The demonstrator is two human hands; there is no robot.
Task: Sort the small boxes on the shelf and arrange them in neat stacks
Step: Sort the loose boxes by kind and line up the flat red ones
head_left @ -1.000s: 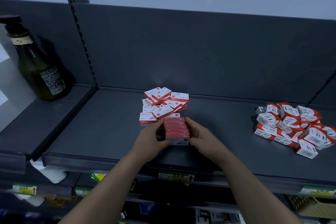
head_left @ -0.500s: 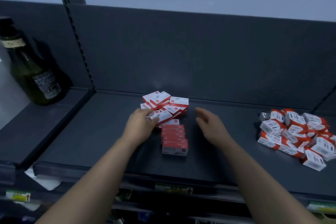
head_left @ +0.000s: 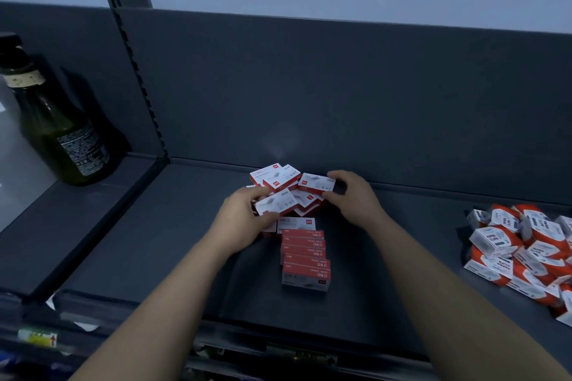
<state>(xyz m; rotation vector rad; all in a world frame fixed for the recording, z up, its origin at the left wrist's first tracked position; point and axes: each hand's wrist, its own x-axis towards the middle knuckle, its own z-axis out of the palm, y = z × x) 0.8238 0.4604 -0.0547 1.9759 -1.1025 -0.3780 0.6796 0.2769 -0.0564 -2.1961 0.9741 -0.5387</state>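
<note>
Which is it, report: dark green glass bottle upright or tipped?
Upright: the green glass bottle stands on its base on the shelf, neck up.

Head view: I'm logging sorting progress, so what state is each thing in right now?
left hand: gripping the near box
right hand: pinching the far box
loose heap: jumbled, unsorted
front stack: aligned, no hand on it
paper clip boxes: jumbled pile
bottle: upright
</note>
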